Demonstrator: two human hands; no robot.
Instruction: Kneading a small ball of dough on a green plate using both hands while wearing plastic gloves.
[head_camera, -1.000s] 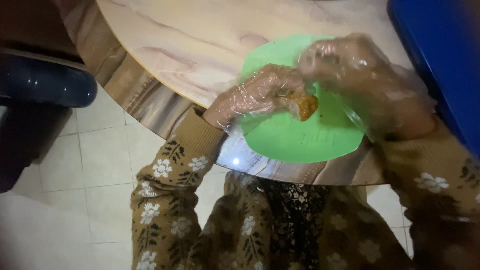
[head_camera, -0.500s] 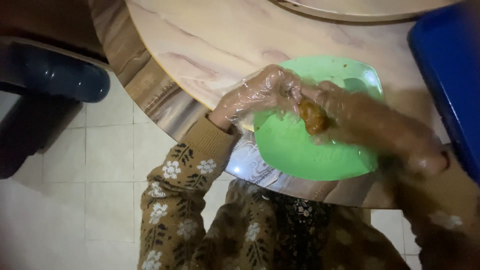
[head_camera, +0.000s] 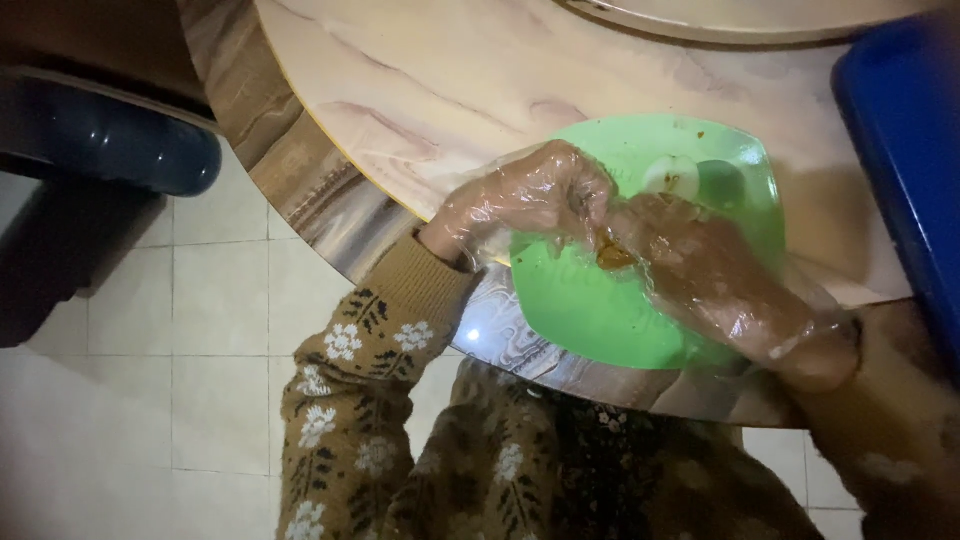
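Note:
A green plastic plate (head_camera: 620, 310) sits at the near edge of a round marble-patterned table (head_camera: 420, 90). Both my hands wear clear plastic gloves. My left hand (head_camera: 530, 200) and my right hand (head_camera: 720, 280) meet over the plate's middle, fingers pinched together on a small brown piece of food (head_camera: 612, 255). A pale food scrap (head_camera: 672, 176) lies on the plate's far part. My sleeves are brown with white flowers.
A blue tray or bin (head_camera: 905, 150) lies on the table at the right. A dark blue chair (head_camera: 100, 150) stands at the left over pale floor tiles (head_camera: 150, 400). A large round platter rim (head_camera: 750, 20) shows at the top.
The view has shifted so the plate sits more to the right and lower. My hands have stayed on the food piece, now pinching it closer together over the plate's middle.

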